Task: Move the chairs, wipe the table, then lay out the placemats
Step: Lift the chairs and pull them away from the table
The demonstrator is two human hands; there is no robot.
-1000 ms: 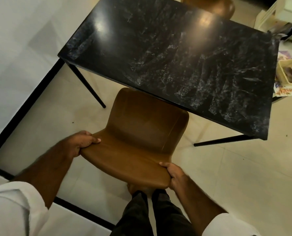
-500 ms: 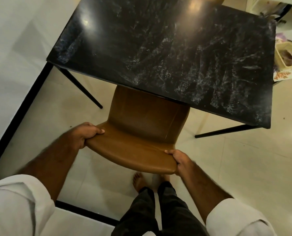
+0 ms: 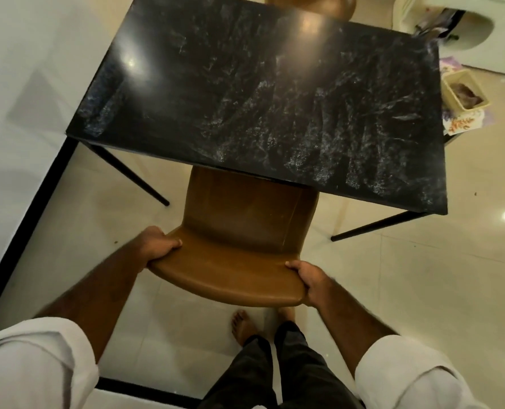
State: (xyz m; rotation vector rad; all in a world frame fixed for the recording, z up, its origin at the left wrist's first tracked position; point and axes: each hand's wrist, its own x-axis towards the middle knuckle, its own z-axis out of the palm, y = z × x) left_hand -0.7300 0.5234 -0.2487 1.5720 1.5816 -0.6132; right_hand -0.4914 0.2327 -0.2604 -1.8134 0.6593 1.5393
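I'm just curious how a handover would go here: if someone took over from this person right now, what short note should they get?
Hands: the left hand and the right hand each grip one end of the backrest top of the brown leather-look chair.
Things: the front of that chair's seat is hidden under the black marble-look table. A second brown chair shows at the far side.
Done: nothing finished that shows.
Left: move both chairs, wipe the whitish smears off the table top, lay the placemats. None lie on it. The floral sheets under the cream basket may be them.

Tiled floor (image 3: 422, 290) bears black table (image 3: 260, 98), top streaked white.
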